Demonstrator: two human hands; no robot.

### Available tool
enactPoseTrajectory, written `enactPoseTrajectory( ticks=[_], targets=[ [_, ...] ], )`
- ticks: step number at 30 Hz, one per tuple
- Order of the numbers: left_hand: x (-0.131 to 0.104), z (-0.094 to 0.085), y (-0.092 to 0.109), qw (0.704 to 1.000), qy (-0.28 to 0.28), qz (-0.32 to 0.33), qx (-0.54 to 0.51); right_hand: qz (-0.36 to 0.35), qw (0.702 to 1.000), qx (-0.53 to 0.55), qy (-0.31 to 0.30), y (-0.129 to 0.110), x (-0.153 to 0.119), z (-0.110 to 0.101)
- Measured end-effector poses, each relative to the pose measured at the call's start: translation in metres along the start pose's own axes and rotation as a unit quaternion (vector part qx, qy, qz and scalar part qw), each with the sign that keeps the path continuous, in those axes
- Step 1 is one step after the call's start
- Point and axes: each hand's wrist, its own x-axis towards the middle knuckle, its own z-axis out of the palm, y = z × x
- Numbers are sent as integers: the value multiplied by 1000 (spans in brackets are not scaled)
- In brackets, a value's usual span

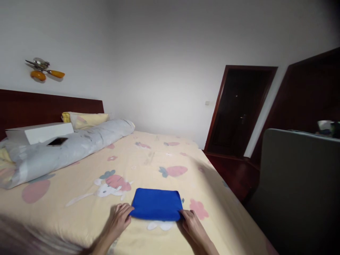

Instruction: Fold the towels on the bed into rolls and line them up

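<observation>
A flat blue rectangle of folded cloth (157, 204) lies on the yellow printed bedsheet (148, 159), near the front of the bed. My left hand (121, 216) pinches its near left corner between thumb and fingers. At the near right corner, my right hand (191, 224) grips the blue cloth the same way. Both hands rest low, close to the sheet, and the fingertips under the cloth's edge are partly hidden.
A rolled grey quilt (79, 145) stretches along the headboard side, with a phone (57, 141) and a white box (42, 131) on it. Behind it is a yellow pillow (90, 119). A dark chair back (294, 184) stands right of the bed, before a dark door (240, 113).
</observation>
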Motion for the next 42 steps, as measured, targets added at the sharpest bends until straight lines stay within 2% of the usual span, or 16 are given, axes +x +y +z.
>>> enactPoseTrajectory(
  ticks=[4,7,10,12,14,16,19,22,25,30,33,38,42],
  targets=[
    [1,-4,0,993,-8,-94,-65,58,992,112,-10,-4,1,-14],
    [9,-1,2,981,-47,-178,-65,85,984,153,-13,2,9,-11],
    [22,5,9,961,-89,-262,7,111,991,68,12,9,19,3],
    [30,11,16,955,-78,-280,54,136,989,-8,55,9,25,16],
    [35,22,25,969,-52,-232,66,141,983,-58,102,0,30,29],
    [37,37,40,989,-40,-137,48,85,986,-70,122,-16,33,43],
    [37,60,66,998,-57,-6,21,-44,996,-45,59,-46,34,60],
    [33,70,81,993,-110,30,26,-82,996,-27,-26,-60,30,64],
    [25,60,71,988,-152,20,30,-43,997,-35,-45,-47,22,56],
    [11,30,21,985,-163,-26,47,16,998,-53,-32,2,2,37],
    [2,21,-1,986,-153,-34,57,20,998,-51,-19,20,-5,31],
    [-6,19,-13,993,-88,-45,67,5,1000,-9,-3,21,-2,21],
    [8,18,-14,996,-46,-79,9,30,997,71,16,18,17,8]
  ],
)
